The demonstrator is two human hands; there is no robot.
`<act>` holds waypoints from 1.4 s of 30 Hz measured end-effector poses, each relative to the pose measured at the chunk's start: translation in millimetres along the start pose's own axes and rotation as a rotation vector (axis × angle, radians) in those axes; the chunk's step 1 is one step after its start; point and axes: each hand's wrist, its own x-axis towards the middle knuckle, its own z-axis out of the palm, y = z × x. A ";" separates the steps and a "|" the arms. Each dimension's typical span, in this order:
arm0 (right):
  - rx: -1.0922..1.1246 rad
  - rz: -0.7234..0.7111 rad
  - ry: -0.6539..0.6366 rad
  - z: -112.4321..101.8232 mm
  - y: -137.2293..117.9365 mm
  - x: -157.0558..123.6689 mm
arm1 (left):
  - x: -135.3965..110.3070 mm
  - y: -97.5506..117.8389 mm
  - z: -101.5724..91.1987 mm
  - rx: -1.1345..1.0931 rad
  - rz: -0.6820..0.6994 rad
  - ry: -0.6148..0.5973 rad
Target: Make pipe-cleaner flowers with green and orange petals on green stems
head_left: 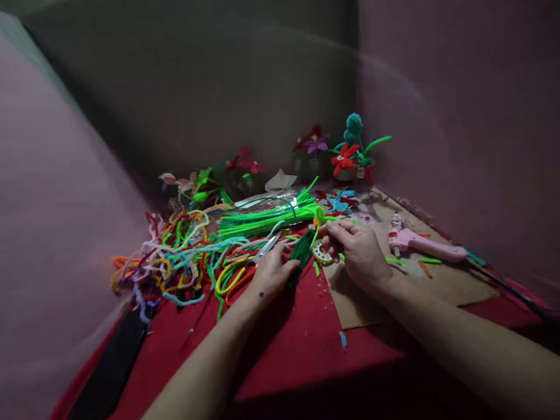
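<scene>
My right hand [361,254] is closed in a pinch by a small green and orange pipe-cleaner piece [319,217], whose thin green stem hangs down. Just below its fingers lies a round pale disc with holes [322,253]. My left hand [275,271] rests low over the table, its thumb and forefinger apart. Beside those fingertips is a dark green bundle of strands [303,249]; whether they touch it is unclear. Scissors [266,247] with silver blades point away next to the left hand, their handles partly hidden.
A tangle of coloured pipe cleaners [184,251] covers the left side. Behind my hands lies a packet of green pipe cleaners [266,220]. A pink glue gun [426,245] rests on brown cardboard [363,309]. Pipe-cleaner flowers [345,158] stand along the wall. Red cloth [280,356] covers the table.
</scene>
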 end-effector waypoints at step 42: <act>0.034 0.189 -0.155 3.5 15.6 -2.0 | -31.3 38.3 -9.3 -0.574 0.162 0.066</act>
